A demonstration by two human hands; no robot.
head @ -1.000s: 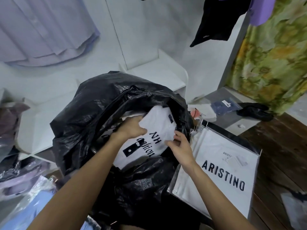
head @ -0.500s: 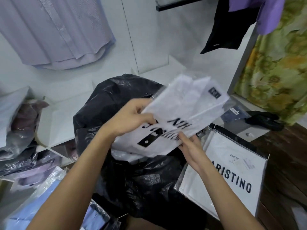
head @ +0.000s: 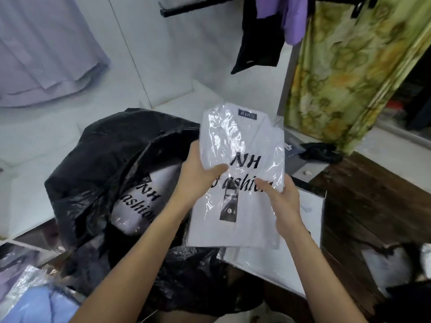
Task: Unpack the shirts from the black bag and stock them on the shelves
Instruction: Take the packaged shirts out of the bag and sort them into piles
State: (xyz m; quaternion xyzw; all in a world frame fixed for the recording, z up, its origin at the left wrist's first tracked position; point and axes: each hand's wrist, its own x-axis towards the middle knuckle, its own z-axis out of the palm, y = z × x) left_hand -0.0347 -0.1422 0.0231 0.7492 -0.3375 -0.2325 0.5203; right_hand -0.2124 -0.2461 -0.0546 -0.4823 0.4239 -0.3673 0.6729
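We hold a white folded shirt [head: 242,173] sealed in a clear, crinkly plastic sleeve, raised just above and to the right of the black bag [head: 112,159]. Glare streaks run across the film. Bold black lettering on the sleeve reads "NH" over a script word that looks like "Fashion", a small dark woven label sits at the collar, and a black hang tag with a white dot lies low on the front. Our left hand [head: 198,173] grips the packet's left edge, thumb pressed flat over the plastic; our right hand [head: 283,201] pinches the right edge, fingers curled behind it.

The black bag is thin, glossy and heavily wrinkled, its mouth gaping. Inside it lies a second wrapped shirt [head: 142,203] with the same lettering, tilted sideways. Behind the bag stand smooth white shelves [head: 177,94] with rounded corners. To the bag's right, under the held shirt, lies a flat white packet [head: 310,220] with a dark edge, on dark wooden boards [head: 363,197]. Left of the bag sit more bagged garments, lilac and pale blue [head: 39,304]. A green floral curtain [head: 349,66] hangs far right of the bag.
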